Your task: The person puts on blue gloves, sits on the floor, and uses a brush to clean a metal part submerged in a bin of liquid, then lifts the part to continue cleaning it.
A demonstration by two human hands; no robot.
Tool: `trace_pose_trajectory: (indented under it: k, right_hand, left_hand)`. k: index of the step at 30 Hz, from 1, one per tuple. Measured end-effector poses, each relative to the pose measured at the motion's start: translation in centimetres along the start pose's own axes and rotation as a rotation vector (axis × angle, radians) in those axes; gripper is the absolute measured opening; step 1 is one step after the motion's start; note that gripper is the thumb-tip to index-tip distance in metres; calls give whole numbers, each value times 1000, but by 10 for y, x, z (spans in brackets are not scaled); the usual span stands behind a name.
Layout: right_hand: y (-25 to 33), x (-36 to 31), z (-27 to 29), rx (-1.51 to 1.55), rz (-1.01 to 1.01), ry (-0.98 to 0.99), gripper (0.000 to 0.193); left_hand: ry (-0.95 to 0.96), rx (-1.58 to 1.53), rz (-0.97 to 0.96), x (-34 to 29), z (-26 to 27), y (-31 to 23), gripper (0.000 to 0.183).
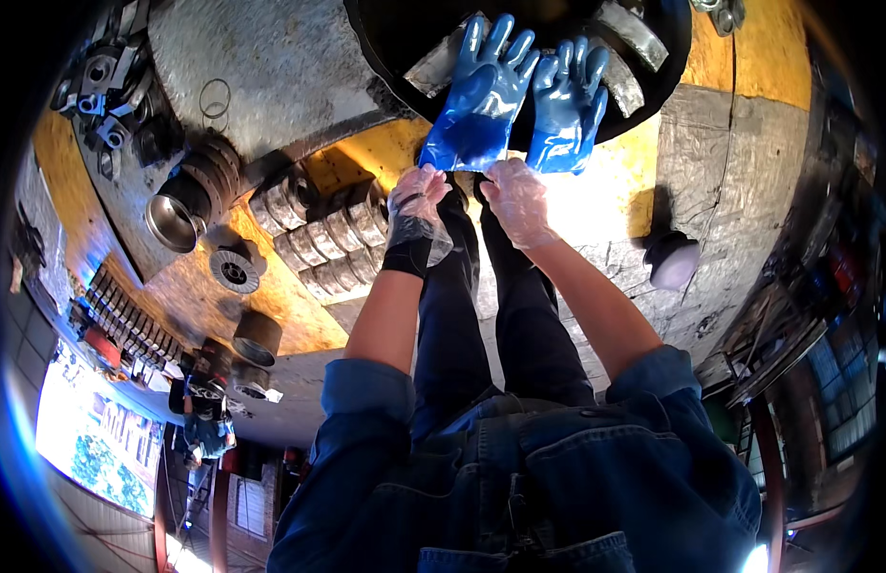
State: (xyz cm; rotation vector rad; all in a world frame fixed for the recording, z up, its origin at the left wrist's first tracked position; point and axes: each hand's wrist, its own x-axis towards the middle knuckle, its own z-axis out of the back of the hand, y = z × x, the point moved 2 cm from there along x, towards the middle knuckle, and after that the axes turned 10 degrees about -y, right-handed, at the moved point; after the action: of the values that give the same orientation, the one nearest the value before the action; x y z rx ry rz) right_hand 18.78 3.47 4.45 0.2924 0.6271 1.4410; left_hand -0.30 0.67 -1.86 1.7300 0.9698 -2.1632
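Observation:
A shiny blue rubber glove is stretched out in front of me, its fingers pointing away over a large black round tub. My left hand, in a thin clear plastic glove, is closed on the left corner of its cuff. Also in clear plastic, my right hand is closed at the right corner of that cuff. A second blue rubber glove lies just to the right, across the tub's near rim. Whether my right fingers touch this second glove too, I cannot tell.
Curved metal pieces lie in the tub. Stacked metal rings stand left of my legs, near a wire spool and metal cylinders. A round-topped stool is at right. Another person is far off at lower left.

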Motion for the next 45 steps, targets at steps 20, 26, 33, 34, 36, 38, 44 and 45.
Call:
trace_pose_trajectory:
  k: [20, 26, 33, 34, 36, 38, 44, 45]
  right_hand:
    - [24, 23, 5, -53, 226, -21, 13]
    - [36, 34, 38, 90, 52, -25, 14]
    - [59, 34, 76, 203, 86, -46, 10]
    - [64, 33, 80, 223, 96, -39, 10]
    - [70, 31, 90, 269, 114, -10, 9]
    - [76, 31, 100, 292, 106, 54, 10]
    - [94, 27, 123, 279, 168, 266, 14]
    - [95, 26, 125, 271, 181, 282, 13]
  left_hand:
    - [55, -151, -114, -45, -6, -2, 35]
    - [201, -187, -37, -88, -6, 4, 31]
    - [288, -331, -180, -109, -60, -13, 40]
    - [370, -376, -284, -102, -61, -13, 39]
    - [374, -427, -234, -91, -70, -12, 42]
    - [390, -489, -164, -85, -85, -28, 45]
    - [471, -571, -4, -71, -147, -90, 56]
    - [482, -543, -15, -66, -152, -94, 58]
